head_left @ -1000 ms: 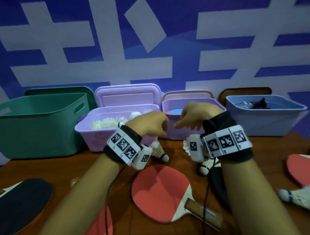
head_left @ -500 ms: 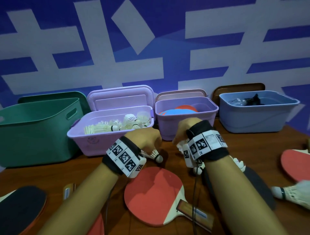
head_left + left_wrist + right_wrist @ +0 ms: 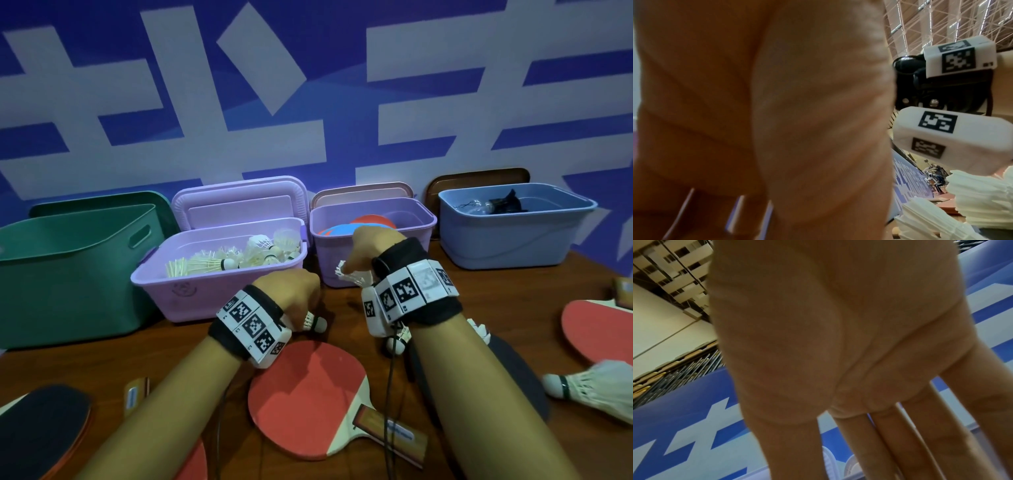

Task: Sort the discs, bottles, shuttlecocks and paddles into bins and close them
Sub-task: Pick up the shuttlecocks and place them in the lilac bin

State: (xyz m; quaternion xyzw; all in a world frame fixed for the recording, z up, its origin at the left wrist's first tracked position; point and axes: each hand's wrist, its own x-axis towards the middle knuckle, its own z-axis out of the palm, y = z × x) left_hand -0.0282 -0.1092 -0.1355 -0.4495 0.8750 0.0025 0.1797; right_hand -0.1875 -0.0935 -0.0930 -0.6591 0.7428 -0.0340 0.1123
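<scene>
My left hand (image 3: 291, 291) is low over the table in front of the lilac shuttlecock bin (image 3: 205, 291). A shuttlecock (image 3: 317, 322) pokes out cork-first from under it. Its fingers are hidden, so the grip is unclear, and the left wrist view shows only a blurred palm (image 3: 777, 113). My right hand (image 3: 370, 250) hovers before the purple bin (image 3: 329, 260) that holds red and blue discs (image 3: 342, 228). Its fingers (image 3: 920, 426) are straight and hold nothing. Two shuttlecocks (image 3: 982, 199) lie under the right wrist, and the feathers (image 3: 352, 277) of one show there.
A green bin (image 3: 68, 267) stands at the left and a blue bin (image 3: 513, 240) with dark items at the right, lids leaning behind. On the table lie a red paddle (image 3: 305, 401), a black paddle (image 3: 520, 377), another red paddle (image 3: 596, 329), a black one (image 3: 37, 435) and a shuttlecock (image 3: 589, 387).
Both hands have dropped from the level of the bin rims toward the table. The left one came down over the shuttlecock. The head view now looks further down into the bins.
</scene>
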